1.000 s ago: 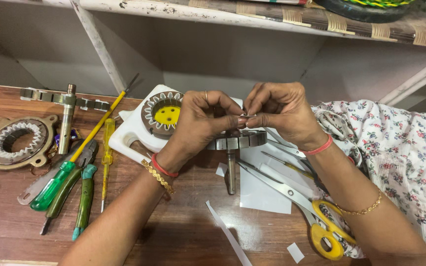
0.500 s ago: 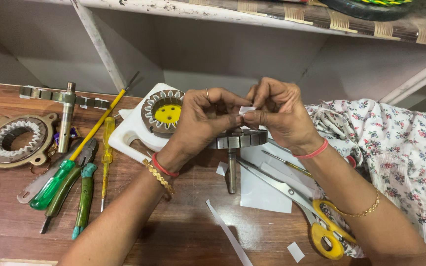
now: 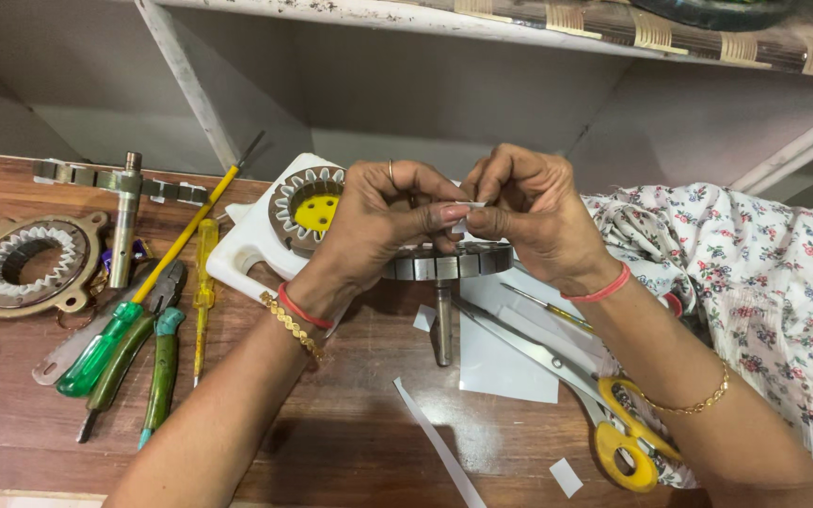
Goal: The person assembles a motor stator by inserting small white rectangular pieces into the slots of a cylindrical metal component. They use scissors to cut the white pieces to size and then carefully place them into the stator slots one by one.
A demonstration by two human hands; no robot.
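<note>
A small white paper slip (image 3: 468,209) is pinched between the fingertips of both hands, which meet above the middle of the wooden bench (image 3: 350,442). The left hand (image 3: 383,221) is closed, thumb pressed on the slip's near edge; the right hand (image 3: 534,221) is likewise curled, gripping the slip's other end. Directly beneath the hands stands a round metal stator core (image 3: 449,263) on a vertical shaft (image 3: 442,325), its slotted rim partly hidden by the fingers. Behind the left hand lies a white housing (image 3: 251,249) holding a wound ring with a yellow centre (image 3: 305,209). Below the right hand, white paper sheets (image 3: 501,362) lie on the bench, crossed by yellow-handled scissors (image 3: 604,419); a long paper strip (image 3: 435,442) lies nearer the viewer. Left of the left forearm are a green-handled screwdriver (image 3: 110,343), a yellow-shafted screwdriver (image 3: 202,282), green-handled pliers (image 3: 157,367), and farther left a brass-coloured ring with white windings (image 3: 25,268) beside a metal shaft (image 3: 124,221). Right of the right forearm lies a floral cloth (image 3: 764,273).
</note>
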